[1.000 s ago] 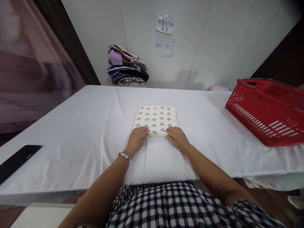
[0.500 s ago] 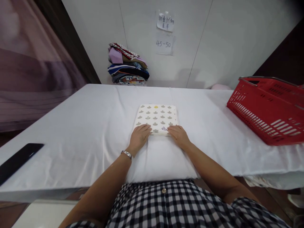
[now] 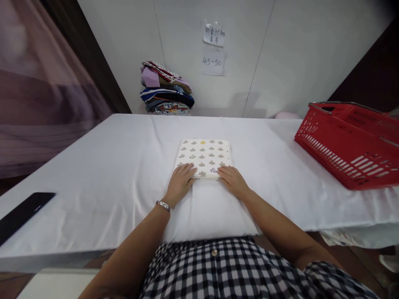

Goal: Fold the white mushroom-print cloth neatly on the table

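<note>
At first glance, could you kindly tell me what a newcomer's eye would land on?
Probably the bright red, slotted plastic basket on the right of the white-draped table. Next might come the folded white cloth with grey motifs near the table's middle, then the multicoloured stack of folded fabrics beyond the far edge.

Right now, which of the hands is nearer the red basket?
Right. The right hand touches the folded cloth, left of the red basket; the left hand touches the cloth farther left, farther from the basket.

The left hand (image 3: pixel 181 179) rests on a folded cloth (image 3: pixel 202 155) at its seven o'clock, the right hand (image 3: pixel 233 180) at five; a red basket (image 3: pixel 343 143) stands at three, stacked fabrics (image 3: pixel 168 93) at eleven.
</note>
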A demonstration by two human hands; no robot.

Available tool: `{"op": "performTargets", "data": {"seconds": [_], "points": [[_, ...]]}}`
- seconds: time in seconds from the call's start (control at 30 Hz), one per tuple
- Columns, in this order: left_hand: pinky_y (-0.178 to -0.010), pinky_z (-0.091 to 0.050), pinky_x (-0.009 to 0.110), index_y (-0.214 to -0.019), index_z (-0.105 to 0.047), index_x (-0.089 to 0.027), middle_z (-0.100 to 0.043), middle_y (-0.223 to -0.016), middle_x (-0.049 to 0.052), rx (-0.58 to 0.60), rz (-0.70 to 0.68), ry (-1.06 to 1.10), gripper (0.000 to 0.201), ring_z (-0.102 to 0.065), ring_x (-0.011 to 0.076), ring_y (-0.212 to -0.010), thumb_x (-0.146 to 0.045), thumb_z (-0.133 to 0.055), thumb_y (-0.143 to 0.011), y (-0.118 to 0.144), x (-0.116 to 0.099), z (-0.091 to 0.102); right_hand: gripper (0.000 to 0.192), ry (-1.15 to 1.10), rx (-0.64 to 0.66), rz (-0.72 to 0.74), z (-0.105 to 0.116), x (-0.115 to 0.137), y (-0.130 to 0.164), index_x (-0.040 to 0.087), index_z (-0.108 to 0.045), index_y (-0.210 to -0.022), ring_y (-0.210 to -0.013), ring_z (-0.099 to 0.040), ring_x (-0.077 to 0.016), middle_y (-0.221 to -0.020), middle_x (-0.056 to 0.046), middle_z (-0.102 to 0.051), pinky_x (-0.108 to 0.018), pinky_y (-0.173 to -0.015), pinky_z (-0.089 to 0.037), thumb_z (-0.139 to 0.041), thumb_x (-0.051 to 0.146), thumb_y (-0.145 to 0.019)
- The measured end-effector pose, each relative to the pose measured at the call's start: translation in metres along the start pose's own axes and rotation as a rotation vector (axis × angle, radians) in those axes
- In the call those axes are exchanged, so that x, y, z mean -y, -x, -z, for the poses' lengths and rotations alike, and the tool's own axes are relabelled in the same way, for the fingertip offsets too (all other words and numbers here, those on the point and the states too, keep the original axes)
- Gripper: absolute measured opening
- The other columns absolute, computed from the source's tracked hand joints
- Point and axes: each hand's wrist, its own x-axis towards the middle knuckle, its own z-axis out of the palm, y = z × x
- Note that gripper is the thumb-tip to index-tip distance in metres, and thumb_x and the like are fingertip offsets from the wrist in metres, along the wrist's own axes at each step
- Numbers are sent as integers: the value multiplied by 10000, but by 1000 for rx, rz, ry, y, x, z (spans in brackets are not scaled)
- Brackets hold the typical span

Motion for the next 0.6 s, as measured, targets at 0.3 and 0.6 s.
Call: {"op": "performTargets", "data": {"seconds": [0.3,0.6], "points": [[-1096,-285,480,-1224,-581,-267,-524,-1361,34,22,-35,-137,356,-411,230,-1309,-272,-390,-923,0,2,-1,332,101,-37,70,-5,-7,2,241,-564,-1249,-1277,-447,-192,-1312,-49,-567,-447,-1076,-320,-414,205,-955],[-1031,-391,490,-1320,-497,-241,-434,-1430,97,-43,57,-117,477,-344,289,-1345,-387,-516,-867,6,17,-5,410,167,-8,64,-3,-3,6,208,-502,-1317,-1355,-331,-222,-1383,-66,-494,-472,-1093,-309,-391,127,-931]]}}
